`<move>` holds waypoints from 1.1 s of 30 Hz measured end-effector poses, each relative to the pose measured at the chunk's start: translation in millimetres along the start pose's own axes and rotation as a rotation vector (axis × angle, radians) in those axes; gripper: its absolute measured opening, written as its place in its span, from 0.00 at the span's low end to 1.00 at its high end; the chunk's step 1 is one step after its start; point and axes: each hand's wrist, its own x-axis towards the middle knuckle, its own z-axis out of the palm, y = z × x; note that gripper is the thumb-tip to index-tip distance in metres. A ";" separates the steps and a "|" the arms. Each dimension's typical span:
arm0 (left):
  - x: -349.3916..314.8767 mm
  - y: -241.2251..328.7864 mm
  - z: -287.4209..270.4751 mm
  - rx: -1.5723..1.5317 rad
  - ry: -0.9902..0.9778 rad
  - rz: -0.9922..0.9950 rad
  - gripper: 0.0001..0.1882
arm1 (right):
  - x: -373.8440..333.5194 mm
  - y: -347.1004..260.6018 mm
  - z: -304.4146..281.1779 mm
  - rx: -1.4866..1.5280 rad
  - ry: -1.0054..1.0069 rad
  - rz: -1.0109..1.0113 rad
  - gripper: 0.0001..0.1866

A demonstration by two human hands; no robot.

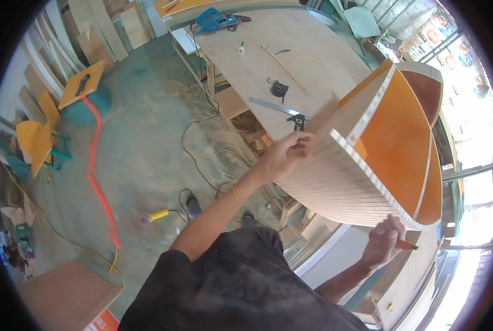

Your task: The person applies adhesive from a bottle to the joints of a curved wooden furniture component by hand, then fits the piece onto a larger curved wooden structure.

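A curved wooden piece with a finely slotted pale outer face [335, 176] and orange inner panels [398, 146] stands at the right of the worktable. Close to the left end of its slotted face is my left hand [290, 151], fingers loosely curled and slightly blurred. I make out nothing held in it. My right hand [383, 243], by the near lower edge, is closed around an orange pencil [405, 245] with a dark tip pointing right. A square [277, 107] with a steel blade and black head lies just beyond my left hand.
On the worktable [324, 44] lie a black tape measure [278, 88], a thin wooden strip [284, 69], a small bottle [241, 47] and a blue power tool [213, 22]. Cables [188, 143], a red coiled hose [94, 160] and a yellow-handled tool [158, 215] lie across the floor.
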 end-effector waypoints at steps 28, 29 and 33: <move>-227.7 -317.9 -592.3 1.163 -0.703 -0.784 0.17 | 138.0 462.1 554.6 -0.645 0.070 0.497 0.16; -201.4 -330.5 -599.2 1.117 -0.737 -0.752 0.20 | 155.2 479.7 563.3 -0.670 0.111 0.476 0.13; -80.6 -342.6 -637.5 0.998 -0.535 -1.027 0.29 | 174.4 526.4 562.8 -0.931 -0.019 0.476 0.12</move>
